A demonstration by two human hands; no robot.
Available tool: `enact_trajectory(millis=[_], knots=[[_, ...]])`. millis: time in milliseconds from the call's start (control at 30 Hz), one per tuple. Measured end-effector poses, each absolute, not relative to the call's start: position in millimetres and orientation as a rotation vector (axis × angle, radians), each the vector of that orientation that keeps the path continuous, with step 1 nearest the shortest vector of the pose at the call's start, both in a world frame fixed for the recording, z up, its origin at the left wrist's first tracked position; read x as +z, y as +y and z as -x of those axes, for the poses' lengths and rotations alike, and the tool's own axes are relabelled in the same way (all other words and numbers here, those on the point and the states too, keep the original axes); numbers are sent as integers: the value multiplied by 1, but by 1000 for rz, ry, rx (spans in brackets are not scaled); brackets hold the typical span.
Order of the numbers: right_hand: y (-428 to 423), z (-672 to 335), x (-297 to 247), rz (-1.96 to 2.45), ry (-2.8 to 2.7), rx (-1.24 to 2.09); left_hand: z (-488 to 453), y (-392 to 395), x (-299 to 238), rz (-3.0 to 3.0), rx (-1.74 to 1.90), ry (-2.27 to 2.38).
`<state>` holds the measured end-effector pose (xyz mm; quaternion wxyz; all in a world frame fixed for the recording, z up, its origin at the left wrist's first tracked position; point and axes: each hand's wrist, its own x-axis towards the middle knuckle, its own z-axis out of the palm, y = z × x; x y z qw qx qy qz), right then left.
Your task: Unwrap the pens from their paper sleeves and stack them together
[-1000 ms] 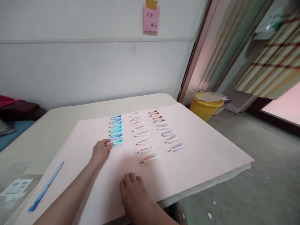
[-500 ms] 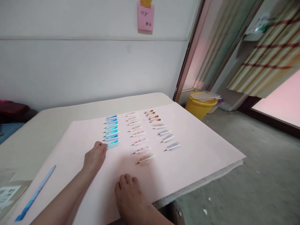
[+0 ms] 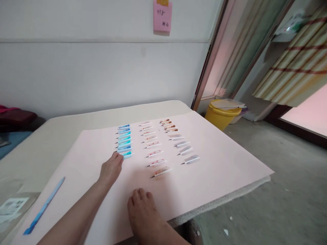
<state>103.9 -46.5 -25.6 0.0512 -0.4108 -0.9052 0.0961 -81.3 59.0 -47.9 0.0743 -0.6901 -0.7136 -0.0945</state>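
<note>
My left hand (image 3: 111, 168) has its fingers pressed together at the left end of a turquoise-and-white pen (image 3: 127, 155), the nearest one in the left column; its tip is hidden by my fingers. Above it lie several blue and turquoise pens (image 3: 124, 137). The middle column holds pens with pink and red patterns (image 3: 154, 153), with an orange-toned pen (image 3: 161, 172) nearest me. Brown-ended pens (image 3: 171, 127) and greyish pens (image 3: 190, 159) form the right column. My right hand (image 3: 143, 211) rests on the pink sheet (image 3: 217, 177), fingers loosely bent, holding nothing I can see.
A long blue pen-like stick (image 3: 44, 206) lies at the lower left, beside a clear bag with a white label (image 3: 12, 208). The pale table (image 3: 66, 123) meets a white wall behind. A yellow bucket (image 3: 221, 117) stands on the floor past the right edge.
My left fingers have slid slightly right, covering more of the turquoise pen's left end. The whole view has shifted a little. My right hand stays at its place on the sheet.
</note>
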Motion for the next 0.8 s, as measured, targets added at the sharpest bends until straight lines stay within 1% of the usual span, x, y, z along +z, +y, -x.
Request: enact_trajectory(millis=[400, 533, 700, 800], knots=[[-45, -104, -22, 1219, -2820, 282, 80, 72, -49, 2081, -269, -2159], [-46, -104, -23, 1238, -2827, 247, 78, 72, -49, 2070, -323, -2155], [-47, -104, -27, 1239, -2778, 187, 74, 55, -34, 2082, -435, -2181], [-48, -106, -25, 1209, -2780, 189, 89, 31, -23, 2043, -428, -2259]])
